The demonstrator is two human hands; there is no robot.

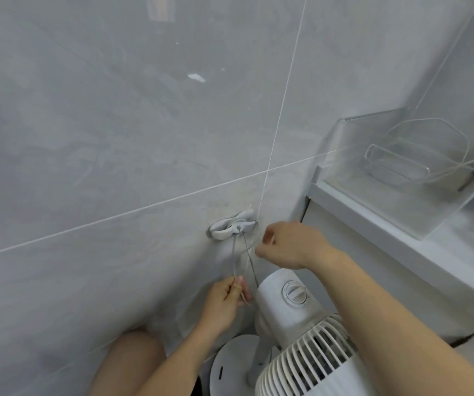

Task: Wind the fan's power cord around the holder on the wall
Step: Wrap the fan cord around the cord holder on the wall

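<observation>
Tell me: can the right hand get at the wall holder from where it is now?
Probably yes. The right hand sits just right of the cord holder, pinching the power cord, with nothing between them. The left hand holds cord strands lower down, out of the way.

thin cord (36,260) looped on wall holder (231,225)

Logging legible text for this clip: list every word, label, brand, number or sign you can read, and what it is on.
No text can be read in this view.
Fan control dial: small marks around its rim, too small and blurred to read.
Cord holder, wall tiles, clear container: no print visible.
</observation>
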